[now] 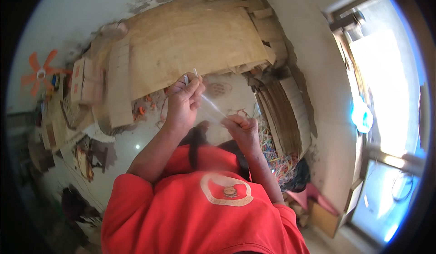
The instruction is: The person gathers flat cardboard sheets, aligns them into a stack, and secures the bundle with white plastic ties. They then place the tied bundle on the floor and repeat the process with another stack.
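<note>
My left hand [185, 102] is raised in front of my chest, its fingers closed round a thin whitish strip [212, 104]. Two short pale ends stick up past these fingers. From there the strip runs, straight and shiny, down to my right hand [241, 128], which is lower and further right. That hand's fingers are pinched together at the strip's other end. Motion blurs the strip, so I cannot tell whether it is one piece or two, or whether it is a tube or a band.
Ahead lies a large brown board [200, 36]. An orange fan [41, 73] and a cardboard box [81, 80] are at the left. Right of my hands lean stacked brown sheets [281, 113], beside a heap of coloured wires [277, 165]. A bright window [386, 81] is far right.
</note>
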A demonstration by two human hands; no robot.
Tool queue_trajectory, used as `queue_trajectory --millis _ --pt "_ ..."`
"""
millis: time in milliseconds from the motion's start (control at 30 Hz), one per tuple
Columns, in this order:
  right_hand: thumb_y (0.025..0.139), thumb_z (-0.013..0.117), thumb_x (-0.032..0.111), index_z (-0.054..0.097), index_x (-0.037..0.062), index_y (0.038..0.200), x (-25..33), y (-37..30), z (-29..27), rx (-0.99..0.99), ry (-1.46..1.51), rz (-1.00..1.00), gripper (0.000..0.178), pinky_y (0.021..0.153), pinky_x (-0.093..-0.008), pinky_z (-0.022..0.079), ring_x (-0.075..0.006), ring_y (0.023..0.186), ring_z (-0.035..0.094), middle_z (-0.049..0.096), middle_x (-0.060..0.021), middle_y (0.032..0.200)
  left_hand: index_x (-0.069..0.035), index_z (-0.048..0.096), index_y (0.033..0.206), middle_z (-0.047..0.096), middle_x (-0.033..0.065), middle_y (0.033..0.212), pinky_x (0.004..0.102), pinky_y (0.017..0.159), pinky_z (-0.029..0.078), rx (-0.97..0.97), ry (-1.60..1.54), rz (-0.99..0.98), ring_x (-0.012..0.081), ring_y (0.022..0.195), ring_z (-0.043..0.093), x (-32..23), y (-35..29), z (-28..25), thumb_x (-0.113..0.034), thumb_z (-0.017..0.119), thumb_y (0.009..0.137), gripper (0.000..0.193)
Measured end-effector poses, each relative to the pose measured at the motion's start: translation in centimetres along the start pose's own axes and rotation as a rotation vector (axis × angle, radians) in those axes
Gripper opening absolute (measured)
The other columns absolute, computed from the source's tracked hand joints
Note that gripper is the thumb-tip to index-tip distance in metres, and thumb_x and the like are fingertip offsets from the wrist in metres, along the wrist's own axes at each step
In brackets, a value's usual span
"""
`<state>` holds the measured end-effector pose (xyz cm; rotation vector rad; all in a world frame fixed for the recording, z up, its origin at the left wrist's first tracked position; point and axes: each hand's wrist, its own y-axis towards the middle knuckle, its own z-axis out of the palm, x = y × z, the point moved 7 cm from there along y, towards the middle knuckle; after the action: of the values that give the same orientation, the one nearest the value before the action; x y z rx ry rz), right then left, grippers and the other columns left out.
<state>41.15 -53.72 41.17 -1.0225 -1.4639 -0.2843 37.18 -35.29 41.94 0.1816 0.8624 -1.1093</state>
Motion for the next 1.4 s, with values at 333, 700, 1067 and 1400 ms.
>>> queue_trajectory --millis 333,700,1067,1400 --pt "0.085 0.062 0.007 0.067 0.0037 0.089 2.8 7.0 2.2 0.078 -0.642 -0.603 0.008 0.053 -0.0353 0.047 -0.0274 0.058 0.065 0.063 -0.0174 0.069 -0.016 0.045 0.072 0.035 -0.0069 0.058 0.0223 0.039 0.022 -0.695 0.028 0.288 0.0044 0.045 0.027 -5.7 -1.1 -16.1 -0.02 0.063 0.092 0.027" --pt "0.081 0.062 0.01 0.067 0.0069 0.086 -10.2 29.5 -13.4 0.243 -0.961 -0.317 0.008 0.063 -0.0443 0.05 -0.0387 0.074 0.064 0.064 -0.0192 0.076 -0.01 0.047 0.077 0.041 -0.0023 0.064 0.0235 0.047 0.028 -1.191 0.087 0.443 0.0081 0.05 0.034 -12.2 -7.7 -41.1 -0.014 0.057 0.095 0.021" --pt "0.093 0.051 0.051 0.07 0.0044 0.092 -17.1 54.6 -9.6 0.103 -1.413 0.065 0.05 0.078 -0.0499 0.05 -0.0429 0.093 0.063 0.065 -0.0251 0.094 -0.003 0.052 0.086 0.065 0.0123 0.082 0.0247 0.041 0.032 -1.216 0.012 0.362 0.0106 0.05 0.041 -3.1 15.7 -55.9 -0.014 0.048 0.099 0.018" --pt "0.088 0.048 0.066 0.071 0.0064 0.096 -21.3 69.4 -4.4 0.045 -1.369 0.319 0.065 0.089 -0.0484 0.046 -0.0354 0.105 0.062 0.069 -0.0169 0.106 0.0 0.051 0.096 0.068 0.02 0.105 0.0217 0.039 0.032 -1.231 0.278 0.299 0.0121 0.051 0.053 -2.2 25.0 -66.6 -0.01 0.045 0.099 0.012"
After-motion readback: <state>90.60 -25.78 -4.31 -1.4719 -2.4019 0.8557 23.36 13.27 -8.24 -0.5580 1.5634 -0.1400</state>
